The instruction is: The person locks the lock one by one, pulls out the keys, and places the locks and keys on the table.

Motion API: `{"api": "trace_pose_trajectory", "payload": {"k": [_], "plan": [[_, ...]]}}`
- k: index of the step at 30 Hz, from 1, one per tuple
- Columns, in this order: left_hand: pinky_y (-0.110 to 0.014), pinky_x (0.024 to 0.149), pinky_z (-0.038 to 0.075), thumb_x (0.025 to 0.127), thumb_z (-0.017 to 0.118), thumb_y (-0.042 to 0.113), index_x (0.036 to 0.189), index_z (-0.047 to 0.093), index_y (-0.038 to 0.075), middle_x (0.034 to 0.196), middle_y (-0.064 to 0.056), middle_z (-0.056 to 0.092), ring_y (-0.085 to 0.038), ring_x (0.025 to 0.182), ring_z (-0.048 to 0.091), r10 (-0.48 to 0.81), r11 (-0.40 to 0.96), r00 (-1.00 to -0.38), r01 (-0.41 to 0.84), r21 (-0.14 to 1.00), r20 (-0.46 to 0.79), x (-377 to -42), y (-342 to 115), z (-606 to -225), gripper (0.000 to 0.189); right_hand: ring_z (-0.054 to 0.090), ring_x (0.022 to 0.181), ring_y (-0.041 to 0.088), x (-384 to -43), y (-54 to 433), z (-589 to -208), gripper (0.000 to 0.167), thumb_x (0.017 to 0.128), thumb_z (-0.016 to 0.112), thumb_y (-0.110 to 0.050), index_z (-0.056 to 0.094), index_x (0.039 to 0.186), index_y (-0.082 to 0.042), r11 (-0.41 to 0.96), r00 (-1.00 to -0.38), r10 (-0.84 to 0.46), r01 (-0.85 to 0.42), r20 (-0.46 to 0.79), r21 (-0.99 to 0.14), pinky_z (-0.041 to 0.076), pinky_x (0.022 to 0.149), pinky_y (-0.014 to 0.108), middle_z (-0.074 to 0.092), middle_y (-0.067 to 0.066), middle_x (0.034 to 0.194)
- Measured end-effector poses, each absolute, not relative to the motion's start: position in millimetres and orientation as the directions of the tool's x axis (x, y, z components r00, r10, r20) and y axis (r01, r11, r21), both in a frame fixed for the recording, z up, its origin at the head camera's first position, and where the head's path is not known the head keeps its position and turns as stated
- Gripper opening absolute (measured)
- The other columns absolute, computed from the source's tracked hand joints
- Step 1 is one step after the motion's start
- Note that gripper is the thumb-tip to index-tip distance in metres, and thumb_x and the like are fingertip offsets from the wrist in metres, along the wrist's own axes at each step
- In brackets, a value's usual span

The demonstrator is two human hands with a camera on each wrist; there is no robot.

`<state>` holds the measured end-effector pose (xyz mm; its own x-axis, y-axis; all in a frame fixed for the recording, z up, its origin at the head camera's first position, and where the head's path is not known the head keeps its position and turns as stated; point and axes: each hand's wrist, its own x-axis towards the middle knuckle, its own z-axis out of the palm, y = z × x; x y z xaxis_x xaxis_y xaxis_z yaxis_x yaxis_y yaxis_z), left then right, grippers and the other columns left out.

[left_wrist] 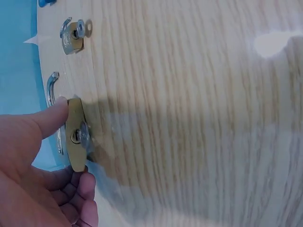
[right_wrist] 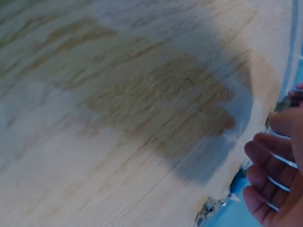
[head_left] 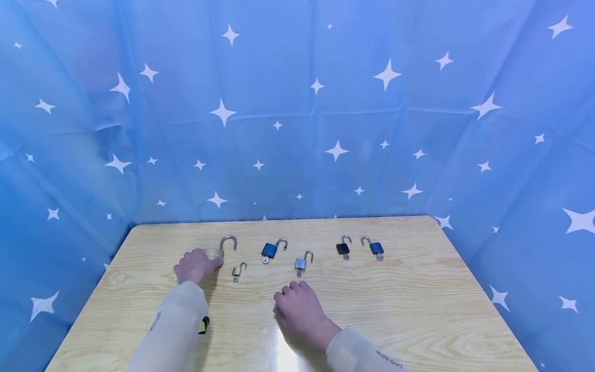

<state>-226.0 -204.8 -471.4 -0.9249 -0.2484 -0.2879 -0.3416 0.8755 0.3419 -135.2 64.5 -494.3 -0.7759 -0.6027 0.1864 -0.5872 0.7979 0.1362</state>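
At the left of the table, my left hand [head_left: 195, 266] pinches a large brass padlock [left_wrist: 75, 137] between thumb and fingers. The padlock's shackle [head_left: 228, 242] stands open, and a key [left_wrist: 84, 136] sits in its keyhole. A small brass padlock [head_left: 236, 273] with an open shackle and a key lies just right of that hand. My right hand [head_left: 299, 307] is at the front middle, its fingers loosely curled with nothing in them. Nearest to it is a silver padlock [head_left: 300, 264], also with its shackle open.
A blue padlock [head_left: 268, 251] lies at the back middle. Farther right are a black padlock [head_left: 343, 248] and another blue padlock [head_left: 376, 248]. All have open shackles. A black and yellow item [head_left: 203, 325] shows beside the left sleeve, partly hidden. A starred blue curtain [head_left: 297, 129] surrounds the wooden table [head_left: 395, 310].
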Motion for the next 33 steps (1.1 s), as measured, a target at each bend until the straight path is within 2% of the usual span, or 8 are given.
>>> {"api": "trace_pose_trajectory", "payload": {"k": [2, 6, 10, 13, 19, 21, 27, 33], "plan": [[-0.05, 0.079, 0.041, 0.087, 0.062, 0.05, 0.102, 0.058, -0.003, 0.093, -0.02, 0.06, -0.035, 0.084, 0.055, -0.254, 0.85, -0.92, -0.359, 0.385, -0.297, -224, -205, -472, 0.055, 0.05, 0.064, 0.011, -134, 65, -495, 0.019, 0.088, 0.066, -0.037, 0.062, 0.077, -0.022, 0.797, -0.776, -0.603, -0.592, 0.185, 0.12, 0.039, 0.062, 0.025, 0.059, -0.008, 0.069], [-0.038, 0.067, 0.041, 0.084, 0.065, 0.051, 0.099, 0.056, 0.0, 0.088, -0.014, 0.058, -0.028, 0.076, 0.053, -0.255, 0.797, -0.907, -0.393, 0.458, -0.335, -221, -206, -475, 0.054, 0.049, 0.063, 0.009, -130, 65, -496, 0.019, 0.087, 0.066, -0.037, 0.06, 0.075, -0.023, 0.785, -0.763, -0.618, -0.611, 0.191, 0.098, 0.038, 0.061, 0.024, 0.058, -0.009, 0.068], [-0.033, 0.059, 0.041, 0.085, 0.063, 0.048, 0.1, 0.056, -0.002, 0.089, -0.015, 0.058, -0.027, 0.075, 0.053, -0.242, 0.782, -0.913, -0.384, 0.491, -0.328, -221, -204, -478, 0.054, 0.05, 0.062, 0.009, -128, 65, -497, 0.02, 0.087, 0.067, -0.038, 0.059, 0.074, -0.024, 0.781, -0.753, -0.622, -0.615, 0.215, 0.106, 0.038, 0.06, 0.024, 0.058, -0.01, 0.067], [-0.035, 0.061, 0.043, 0.088, 0.061, 0.045, 0.11, 0.053, -0.008, 0.095, -0.021, 0.06, -0.031, 0.079, 0.056, -0.239, 0.783, -0.921, -0.37, 0.5, -0.307, -222, -201, -480, 0.058, 0.049, 0.062, 0.009, -128, 65, -497, 0.02, 0.087, 0.067, -0.038, 0.06, 0.074, -0.024, 0.783, -0.753, -0.62, -0.613, 0.221, 0.105, 0.037, 0.059, 0.024, 0.058, -0.01, 0.067], [-0.047, 0.076, 0.048, 0.092, 0.055, 0.04, 0.129, 0.035, -0.014, 0.115, -0.033, 0.055, -0.042, 0.097, 0.058, -0.245, 0.759, -0.924, -0.371, 0.535, -0.293, -222, -198, -480, 0.068, 0.048, 0.062, 0.008, -127, 70, -495, 0.018, 0.087, 0.066, -0.037, 0.061, 0.077, -0.024, 0.795, -0.771, -0.602, -0.603, 0.208, 0.069, 0.037, 0.06, 0.023, 0.059, -0.01, 0.068], [-0.046, 0.075, 0.047, 0.093, 0.054, 0.038, 0.129, 0.034, -0.013, 0.114, -0.032, 0.055, -0.041, 0.096, 0.058, -0.244, 0.74, -0.927, -0.369, 0.562, -0.286, -220, -196, -478, 0.066, 0.049, 0.063, 0.008, -127, 72, -494, 0.016, 0.088, 0.066, -0.037, 0.062, 0.078, -0.024, 0.8, -0.78, -0.595, -0.598, 0.193, 0.05, 0.037, 0.06, 0.023, 0.059, -0.01, 0.069], [-0.033, 0.066, 0.043, 0.094, 0.056, 0.038, 0.129, 0.038, -0.007, 0.109, -0.024, 0.058, -0.031, 0.088, 0.057, -0.226, 0.665, -0.94, -0.342, 0.664, -0.257, -212, -196, -472, 0.06, 0.049, 0.064, 0.008, -126, 80, -492, 0.015, 0.089, 0.065, -0.035, 0.063, 0.08, -0.024, 0.804, -0.79, -0.588, -0.594, 0.176, 0.02, 0.038, 0.061, 0.023, 0.059, -0.01, 0.07], [-0.029, 0.068, 0.041, 0.094, 0.058, 0.038, 0.124, 0.041, -0.002, 0.108, -0.017, 0.059, -0.025, 0.089, 0.055, -0.156, 0.587, -0.955, -0.295, 0.754, -0.251, -206, -194, -462, 0.053, 0.051, 0.066, 0.009, -131, 87, -488, 0.013, 0.09, 0.063, -0.032, 0.063, 0.081, -0.023, 0.812, -0.8, -0.575, -0.584, 0.171, 0.001, 0.04, 0.063, 0.025, 0.06, -0.009, 0.071]]}}
